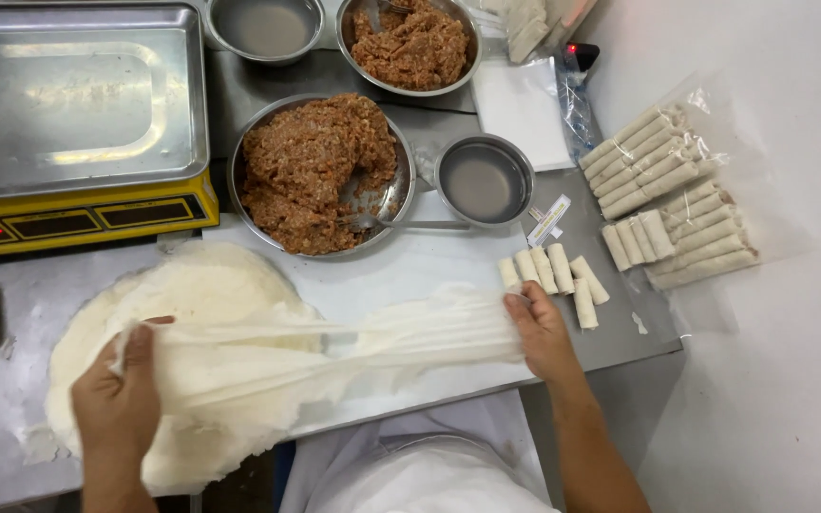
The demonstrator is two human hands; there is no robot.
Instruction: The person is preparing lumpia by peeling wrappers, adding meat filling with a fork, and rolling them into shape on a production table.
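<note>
Wrapper sheet (372, 337), thin and white, is stretched above the white board (410, 266), pinched at one end by the left hand (118, 399) over the wrapper stack (192, 285) and gripped by the right hand (539, 328) beside the rolled spring rolls (553, 271).

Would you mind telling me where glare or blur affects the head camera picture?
Head view: bright glare on the scale pan; the stretched wrapper between left hand and right hand looks streaked and soft; the meat bowl and rolls stay sharp; lighting is even, with soft shadows.
</note>
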